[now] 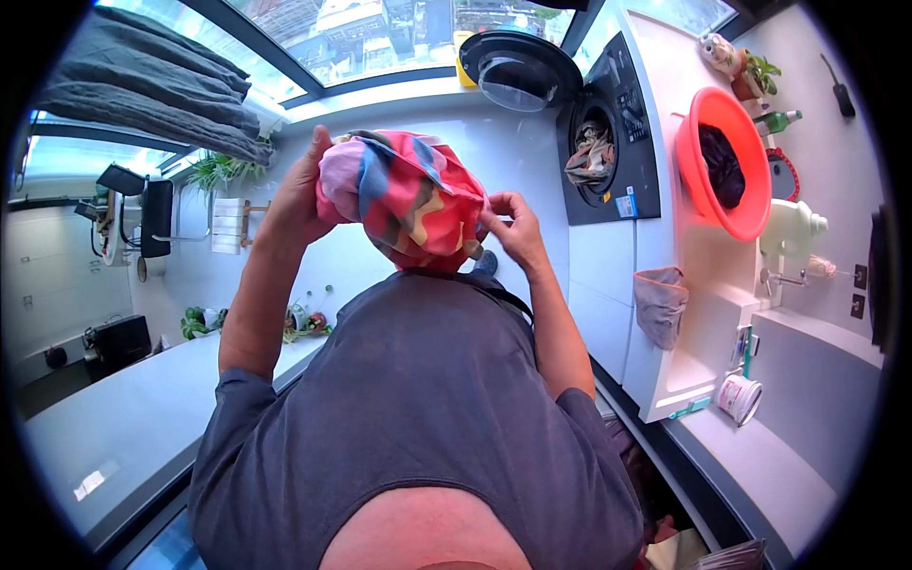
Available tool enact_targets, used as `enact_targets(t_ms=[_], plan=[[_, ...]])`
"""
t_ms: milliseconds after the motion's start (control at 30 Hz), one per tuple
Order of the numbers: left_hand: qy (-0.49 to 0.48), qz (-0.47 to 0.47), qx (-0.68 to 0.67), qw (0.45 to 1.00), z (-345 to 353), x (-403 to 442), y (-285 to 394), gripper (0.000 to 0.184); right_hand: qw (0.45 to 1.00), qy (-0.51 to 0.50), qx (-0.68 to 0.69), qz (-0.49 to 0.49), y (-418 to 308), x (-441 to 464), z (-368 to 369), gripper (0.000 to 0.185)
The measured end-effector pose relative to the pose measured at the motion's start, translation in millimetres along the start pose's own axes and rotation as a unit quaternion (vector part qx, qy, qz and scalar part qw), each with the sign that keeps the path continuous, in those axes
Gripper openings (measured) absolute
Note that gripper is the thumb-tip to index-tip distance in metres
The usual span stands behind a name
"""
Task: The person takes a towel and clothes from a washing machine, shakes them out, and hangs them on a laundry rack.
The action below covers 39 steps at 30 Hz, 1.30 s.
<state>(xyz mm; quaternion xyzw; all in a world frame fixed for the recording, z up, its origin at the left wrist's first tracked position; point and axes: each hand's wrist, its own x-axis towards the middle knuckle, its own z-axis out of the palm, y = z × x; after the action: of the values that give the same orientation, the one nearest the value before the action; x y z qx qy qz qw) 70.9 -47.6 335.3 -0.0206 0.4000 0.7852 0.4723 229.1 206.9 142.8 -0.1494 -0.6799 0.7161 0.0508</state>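
Note:
A bunched piece of camouflage-patterned clothing (418, 195) in pink, red, blue and tan is held up in front of my chest; its exact kind cannot be made out. My left hand (309, 185) grips its left side, thumb pointing up and the other fingers hidden behind the fabric. On the opposite side, my right hand (513, 230) pinches the edge between thumb and fingers. To the right stands a dark front-loading washing machine (622, 123), its round door (521, 74) swung open. Crumpled patterned laundry (591, 154) shows inside the drum.
On the right-hand counter, an orange-red basin (696, 176) holds dark cloth (722, 166). A grey-pink rag (660, 306) drapes over the counter edge near a faucet (784, 278). Dark fabric (142, 85) hangs at upper left. Potted plants (199, 323) and a white ledge (123, 427) lie leftward.

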Motion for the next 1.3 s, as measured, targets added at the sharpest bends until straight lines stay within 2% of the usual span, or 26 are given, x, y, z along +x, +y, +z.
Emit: enact_targets(t_ms=[33,67,133,267,333,367,500,533,567,600,667,700,733,800,867,933,967,1000,1067,1100,1133,1233,1300], plan=[[0.002,-0.004,0.004,1.000,-2,-1,-1,0.058,0.998,0.032,-0.038,-0.037,-5,-6,11,0.038],[0.016,0.003,0.000,1.000,-5,-1,-1,0.058,0.984,0.055,-0.133,-0.103,-13,-11,16,0.044],[0.033,0.008,-0.002,0.999,-4,-6,-2,0.057,0.958,0.112,-0.210,-0.159,-19,-16,26,0.049],[0.033,0.040,-0.022,0.998,-2,-16,-2,0.062,0.955,0.063,-0.255,-0.140,-21,-21,43,0.046],[0.026,0.054,-0.033,0.998,-3,-21,0,0.062,0.931,0.085,-0.319,-0.157,-6,-13,51,0.034],[0.020,0.062,-0.027,0.997,-4,-24,1,0.061,0.936,0.079,-0.305,-0.155,0,-8,49,0.024],[0.044,0.114,-0.001,0.992,-29,-34,13,0.059,0.935,0.149,-0.268,-0.180,-9,14,23,0.018],[0.064,0.137,0.010,0.989,-38,-38,18,0.058,0.946,0.177,-0.224,-0.156,-16,19,15,0.016],[0.063,0.164,0.076,0.981,-49,-41,22,0.054,0.954,0.175,-0.197,-0.140,-26,24,1,0.013],[0.061,0.167,0.072,0.981,-61,-44,26,0.054,0.961,0.147,-0.204,-0.115,-35,32,-19,0.013],[0.091,0.157,0.210,0.961,-85,-44,33,0.048,0.949,0.105,-0.233,-0.185,-93,35,-42,0.015],[0.133,0.167,0.222,0.951,-96,-42,31,0.043,0.945,0.094,-0.234,-0.209,-118,35,-50,0.015],[0.128,0.169,0.215,0.953,-105,-42,32,0.043,0.940,0.083,-0.235,-0.231,-139,35,-56,0.016],[0.189,0.145,0.318,0.918,-122,-40,31,0.041,0.929,0.076,-0.253,-0.260,-173,34,-63,0.017],[0.202,0.164,0.316,0.912,-137,-29,25,0.038,0.932,0.070,-0.255,-0.247,-199,29,-58,0.016],[0.237,0.239,0.455,0.824,-150,-18,17,0.036,0.920,0.104,-0.269,-0.265,-217,30,-49,0.015],[0.233,0.298,0.428,0.821,-166,-9,12,0.035,0.912,0.110,-0.281,-0.277,-223,31,-51,0.013],[0.287,0.333,0.462,0.771,-158,-6,14,0.034,0.913,0.116,-0.263,-0.290,-228,33,-53,0.013],[0.224,0.291,0.331,0.869,-165,-2,17,0.033,0.928,0.118,-0.210,-0.286,-244,30,-58,0.013],[0.188,0.255,0.289,0.903,-164,1,17,0.031,0.932,0.129,-0.182,-0.285,-249,29,-63,0.013],[0.159,0.275,0.205,0.926,-158,12,4,0.035,0.936,0.122,-0.150,-0.293,-264,24,-56,0.014],[0.043,0.216,0.156,0.963,-142,24,-10,0.043,0.918,0.123,-0.183,-0.331,-295,18,-50,0.016],[0.000,0.181,0.204,0.962,-134,33,-18,0.042,0.903,0.167,-0.211,-0.334,-315,13,-44,0.014]])
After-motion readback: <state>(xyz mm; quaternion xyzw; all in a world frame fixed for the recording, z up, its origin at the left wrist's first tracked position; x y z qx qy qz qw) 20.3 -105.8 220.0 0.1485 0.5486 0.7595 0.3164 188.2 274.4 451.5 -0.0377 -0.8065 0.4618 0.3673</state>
